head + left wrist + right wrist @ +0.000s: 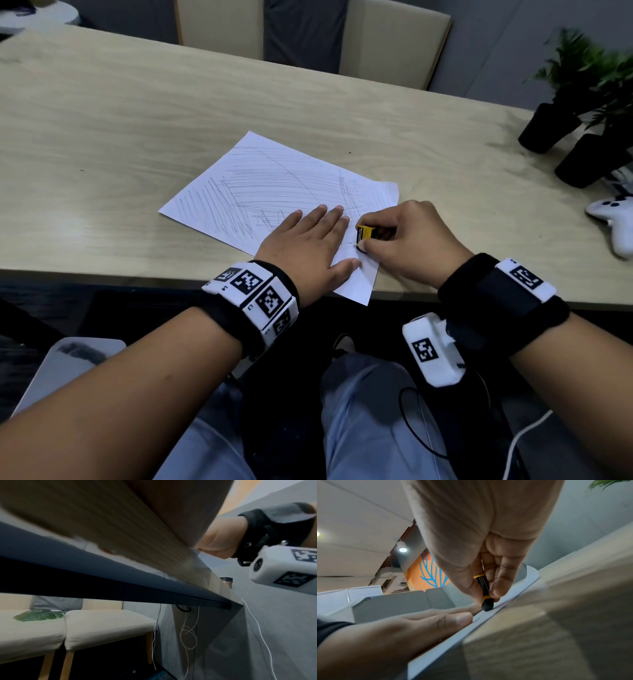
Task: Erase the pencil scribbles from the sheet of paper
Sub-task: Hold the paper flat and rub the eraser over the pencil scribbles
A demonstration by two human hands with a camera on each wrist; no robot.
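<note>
Left hand (308, 246): flat, palm down, fingers straight and close together, thumb stretched out toward the right hand.
Right hand (407, 240): fingers and thumb curled in a pinch, tips pointing down and toward the left hand; the two hands sit just beside each other.
Left forearm (120, 394): bare, reaching forward from lower left, a black band with white marker blocks round the wrist.
Right forearm (575, 370): bare, coming in from lower right, wearing a like band with a white camera block beneath.

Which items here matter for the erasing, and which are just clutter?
In use:
white scribbled sheet of paper
black eraser in yellow sleeve, pinched by the right hand
left hand, flat on the sheet

Lying about:
white game controller
green plants in black pots
</note>
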